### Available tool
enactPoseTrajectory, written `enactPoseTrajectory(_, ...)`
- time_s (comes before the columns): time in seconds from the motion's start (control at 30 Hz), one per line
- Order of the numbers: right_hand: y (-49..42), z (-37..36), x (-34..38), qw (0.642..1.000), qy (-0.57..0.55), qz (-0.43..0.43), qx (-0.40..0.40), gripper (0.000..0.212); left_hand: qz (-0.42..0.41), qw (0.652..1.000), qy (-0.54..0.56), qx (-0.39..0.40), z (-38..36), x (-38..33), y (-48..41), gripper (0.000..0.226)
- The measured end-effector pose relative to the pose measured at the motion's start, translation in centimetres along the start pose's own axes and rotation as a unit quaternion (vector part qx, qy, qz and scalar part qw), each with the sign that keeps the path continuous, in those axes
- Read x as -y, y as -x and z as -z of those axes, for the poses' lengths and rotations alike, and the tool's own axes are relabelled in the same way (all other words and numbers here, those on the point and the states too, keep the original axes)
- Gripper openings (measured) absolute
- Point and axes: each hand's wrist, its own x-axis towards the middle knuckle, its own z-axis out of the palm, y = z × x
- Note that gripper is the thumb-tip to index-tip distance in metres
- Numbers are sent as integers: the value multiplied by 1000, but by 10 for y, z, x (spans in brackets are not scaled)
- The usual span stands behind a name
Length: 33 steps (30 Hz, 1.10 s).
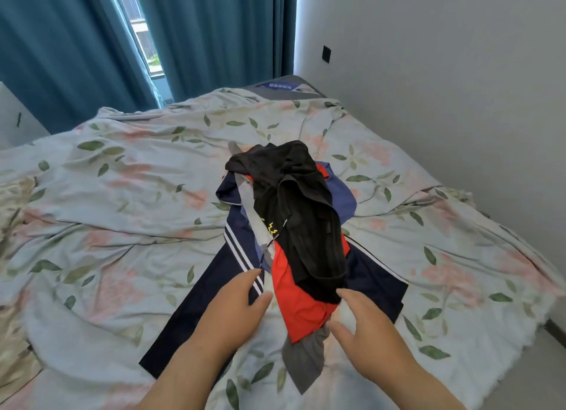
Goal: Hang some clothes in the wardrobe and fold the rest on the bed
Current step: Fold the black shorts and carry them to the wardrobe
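The clothes [294, 226] lie heaped mid-bed [122, 195], a black garment [300, 207] on top of red [294, 299] and navy [220, 290] pieces, likely dumped there for sorting. Both hands reach in at the near edge: left hand [235, 308] and right hand [364, 333] each have a loose, spread grip holding nothing (wardrobe out of view).

Heaped clothes [294, 226] — black, red, navy, grey — lie crumpled mid-bed [122, 195] on the floral cover.
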Motion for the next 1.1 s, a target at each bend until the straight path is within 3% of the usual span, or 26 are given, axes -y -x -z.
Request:
enactPoseTrajectory(0.2, -126, -84, -40, 998, 60, 26, 7, 74, 18, 998, 61, 2, -71, 68, -93, 20)
enactPoseTrajectory(0.33, -194, -116, -53, 994, 97, -4, -45, 89, 9, 996, 84, 11, -114, 91, -143, 44)
enactPoseTrajectory(0.4, -214, -126, -62, 990, 121, -32, -62, 83, 13, 994, 103, 21, -130, 93, -157, 46)
enactPoseTrajectory(0.47, -221, -133, -72, 986, 142, -26, -89, 58, 11, 992, 126, 25, -142, 90, -166, 43)
enactPoseTrajectory(0.6, -213, -128, -86, 993, -30, -6, -113, 22, 11, 985, 169, 28, -158, 83, -174, 34)
enactPoseTrajectory(0.67, -197, -116, -85, 990, -131, 2, -53, 25, -4, 985, 172, 11, -157, 76, -176, 30)
enactPoseTrajectory(0.73, -172, -108, -88, 987, -152, 10, 46, 31, -59, 985, 160, -29, -154, 72, -182, 42)
enactPoseTrajectory(0.8, -150, -108, -100, 989, -88, 39, 112, 24, -103, 990, 75, -68, -151, 73, -187, 59)
enactPoseTrajectory(0.87, -129, -107, -116, 988, -42, 82, 124, 22, -158, 977, -43, -137, -148, 75, -192, 69)
enactPoseTrajectory(0.97, -108, -118, -152, 991, -64, 30, 112, 37, -248, 932, -182, -194, -145, 77, -201, 71)
enactPoseTrajectory(1.03, -96, -130, -172, 998, 23, 19, 61, 32, -275, 915, -262, -134, -154, 78, -214, 70)
enactPoseTrajectory(1.07, -92, -141, -184, 999, 9, -32, -27, 18, -272, 910, -302, -78, -161, 78, -220, 66)
enactPoseTrajectory(1.1, -87, -151, -193, 991, -12, -63, -115, 18, -255, 910, -326, -13, -170, 81, -227, 60)
